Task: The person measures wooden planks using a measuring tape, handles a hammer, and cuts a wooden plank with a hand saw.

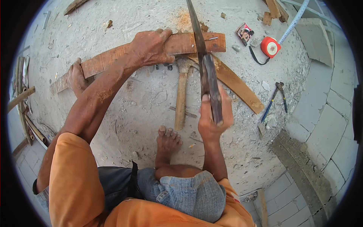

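Observation:
A long reddish-brown wooden board [109, 57] lies across the ground ahead of me. My left hand [151, 46] is closed over it, pressing it down right of its middle. What looks like my left foot [77, 75] rests against its left part. In my right hand [214, 117] is the dark handle of a handsaw [199, 41], my fingers wrapped round it. The saw's blade crosses the board near its right end and points away from me. A thin pencil-like stick [211, 38] lies on the board just right of the blade. Sawdust [184, 19] is scattered beyond.
A claw hammer [181, 98] lies with its head at the board's near edge. Right of it are a shorter plank [236, 87], pincers [275, 99], a red tape measure [270, 47] partly pulled out, and a small packet [245, 33]. Grey blocks [321, 125] stand at the right.

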The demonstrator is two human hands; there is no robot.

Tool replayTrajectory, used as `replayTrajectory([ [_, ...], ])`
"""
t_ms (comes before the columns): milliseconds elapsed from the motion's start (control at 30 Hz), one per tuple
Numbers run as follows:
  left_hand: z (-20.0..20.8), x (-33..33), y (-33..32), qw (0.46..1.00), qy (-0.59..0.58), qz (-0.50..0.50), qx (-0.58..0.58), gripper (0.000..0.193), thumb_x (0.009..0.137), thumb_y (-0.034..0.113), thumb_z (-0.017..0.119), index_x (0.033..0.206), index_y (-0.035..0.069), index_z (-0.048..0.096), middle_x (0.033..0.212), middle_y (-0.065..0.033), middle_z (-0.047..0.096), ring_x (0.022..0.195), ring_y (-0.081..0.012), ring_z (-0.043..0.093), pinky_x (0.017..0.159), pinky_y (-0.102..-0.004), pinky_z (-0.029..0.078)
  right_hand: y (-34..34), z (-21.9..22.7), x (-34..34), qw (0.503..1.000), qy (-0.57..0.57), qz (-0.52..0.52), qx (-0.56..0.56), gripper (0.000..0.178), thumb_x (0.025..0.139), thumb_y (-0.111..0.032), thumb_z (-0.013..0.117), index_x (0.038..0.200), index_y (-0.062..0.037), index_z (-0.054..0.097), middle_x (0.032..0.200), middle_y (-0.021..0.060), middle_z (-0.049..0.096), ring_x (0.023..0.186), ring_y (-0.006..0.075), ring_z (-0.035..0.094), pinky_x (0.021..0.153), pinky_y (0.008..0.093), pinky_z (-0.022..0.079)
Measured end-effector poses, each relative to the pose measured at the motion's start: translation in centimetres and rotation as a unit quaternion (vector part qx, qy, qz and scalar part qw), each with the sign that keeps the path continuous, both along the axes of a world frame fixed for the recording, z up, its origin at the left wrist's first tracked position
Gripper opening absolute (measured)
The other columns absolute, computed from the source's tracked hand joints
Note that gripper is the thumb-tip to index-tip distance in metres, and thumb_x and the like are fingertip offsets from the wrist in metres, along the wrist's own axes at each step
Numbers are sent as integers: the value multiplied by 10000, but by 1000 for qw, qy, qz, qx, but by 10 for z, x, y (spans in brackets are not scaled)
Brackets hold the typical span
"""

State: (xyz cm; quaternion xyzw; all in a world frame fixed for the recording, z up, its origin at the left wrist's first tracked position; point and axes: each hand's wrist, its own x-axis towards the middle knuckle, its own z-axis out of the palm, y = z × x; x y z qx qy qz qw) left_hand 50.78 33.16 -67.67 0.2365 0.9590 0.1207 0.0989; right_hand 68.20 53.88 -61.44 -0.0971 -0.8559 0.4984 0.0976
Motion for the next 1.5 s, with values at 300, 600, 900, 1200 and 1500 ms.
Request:
replayTrajectory([
  [300, -6, -6, -15, 1000, -17, 17, -21, 705, 627, 412, 810, 1199, 58, 599, 961, -172, 717, 845, -362, 712, 730, -451, 575, -17, -9, 24, 999, 46, -25, -4, 443, 830, 68, 649, 1266, 98, 582, 1102, 227, 700, 879, 246, 735, 754, 302, 562],
  [600, -8, -4, -12, 999, -12, 34, -14, 736, 599, 412, 822, 1214, 62, 622, 891, -188, 728, 781, -361, 725, 720, -462, 579, 24, 14, 93, 1000, 28, 10, 4, 418, 819, 80, 671, 1227, 128, 592, 1103, 285, 702, 960, 305, 742, 811, 332, 576],
  [900, -7, 2, -7, 999, -52, 11, 7, 740, 607, 435, 825, 1203, 49, 618, 901, -194, 722, 840, -367, 717, 747, -467, 564, -21, -22, -34, 998, 66, -10, 1, 410, 847, 52, 650, 1249, 83, 577, 916, 166, 688, 747, 203, 713, 640, 305, 543],
  [1200, -9, 3, -3, 996, -86, 13, 11, 711, 607, 435, 805, 1182, 54, 632, 897, -189, 726, 827, -373, 716, 753, -468, 567, -23, -11, -40, 999, 12, -16, -28, 420, 850, 63, 629, 1264, 103, 569, 1087, 208, 718, 902, 218, 742, 753, 274, 559],
  [1500, -2, 13, 0, 997, -77, 6, -13, 769, 594, 418, 807, 1234, 35, 620, 912, -207, 722, 818, -371, 717, 741, -472, 568, -12, -6, -24, 999, 15, -21, -39, 389, 851, 66, 627, 1232, 120, 569, 1092, 212, 706, 872, 216, 737, 708, 282, 568],
])
